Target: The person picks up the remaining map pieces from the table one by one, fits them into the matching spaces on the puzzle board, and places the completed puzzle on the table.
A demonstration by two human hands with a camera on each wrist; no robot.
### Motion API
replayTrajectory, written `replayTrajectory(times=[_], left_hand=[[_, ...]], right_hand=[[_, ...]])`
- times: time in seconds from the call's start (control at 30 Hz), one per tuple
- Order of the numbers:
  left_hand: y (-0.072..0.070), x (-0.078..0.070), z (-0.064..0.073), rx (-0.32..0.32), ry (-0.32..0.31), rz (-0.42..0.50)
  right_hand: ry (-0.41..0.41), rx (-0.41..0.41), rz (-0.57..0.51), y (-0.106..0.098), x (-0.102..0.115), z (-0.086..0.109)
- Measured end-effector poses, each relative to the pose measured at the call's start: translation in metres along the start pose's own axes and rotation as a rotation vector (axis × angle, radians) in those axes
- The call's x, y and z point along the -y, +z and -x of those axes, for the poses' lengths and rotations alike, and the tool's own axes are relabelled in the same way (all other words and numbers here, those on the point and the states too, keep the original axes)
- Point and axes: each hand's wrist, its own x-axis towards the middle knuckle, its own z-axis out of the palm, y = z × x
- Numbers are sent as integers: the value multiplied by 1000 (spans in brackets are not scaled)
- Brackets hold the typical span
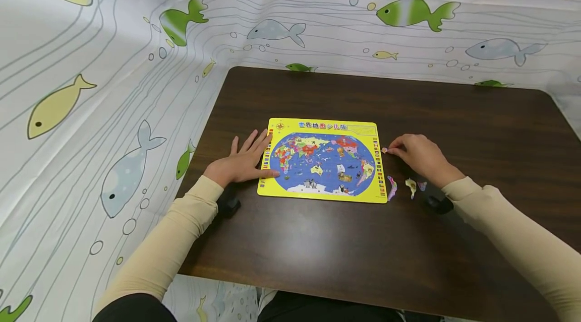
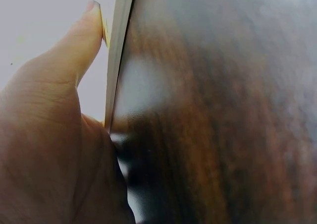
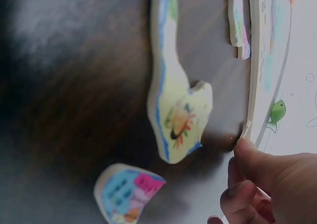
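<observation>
A yellow-bordered world map puzzle board (image 1: pixel 322 197) lies flat on the dark wooden table. My left hand (image 1: pixel 240 165) rests at its left edge with fingers spread, fingertips and thumb on the border. In the left wrist view the thumb lies along the board's edge (image 2: pixel 118 55). Just off the board's right edge, my right hand (image 1: pixel 422 156) pinches a small puzzle piece (image 1: pixel 384 150) between thumb and fingers; most of it is hidden in the right wrist view. Nearby lie a long pink-purple piece (image 1: pixel 392 188), a pale yellow piece (image 3: pixel 181 122) and a small blue-and-pink piece (image 3: pixel 130 190).
The brown table (image 1: pixel 290 256) extends around the board, its front edge near the person's lap. A white cloth with printed fish (image 1: pixel 272 29) hangs behind and to the left. Dark devices sit under both wrists, one below the left wrist (image 1: pixel 229 205).
</observation>
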Motion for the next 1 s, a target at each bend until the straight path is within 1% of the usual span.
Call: replayTrajectory(times=[0.17,0.33,0.43,0.53,0.6,0.7,0.83,0.93,1.0], left_hand=[[-1,-1,1,-1,-1,0],[-2,-1,1,-5,-1,0],[-1,-1,1,-3,3,-7],[0,1,1,-1,6,-11],[1,2,1,-2,5,-7],[4,2,0,-2,5,3],[5,2,-1,-2,15,9],[3,1,-1,-9,13,11],[1,1,-1,-16,7,11]], right_hand=[[-1,-1,15,1,-1,0],[-4,-44,13,-2,1,1],[-16,-74,6,-5,8,2],[-48,-92,0,-5,22,2],[-77,-87,2,-3,32,1],[-104,-57,9,2,46,1],[-85,-17,20,6,55,2],[-62,-19,29,6,57,5],[-61,-24,34,6,56,6]])
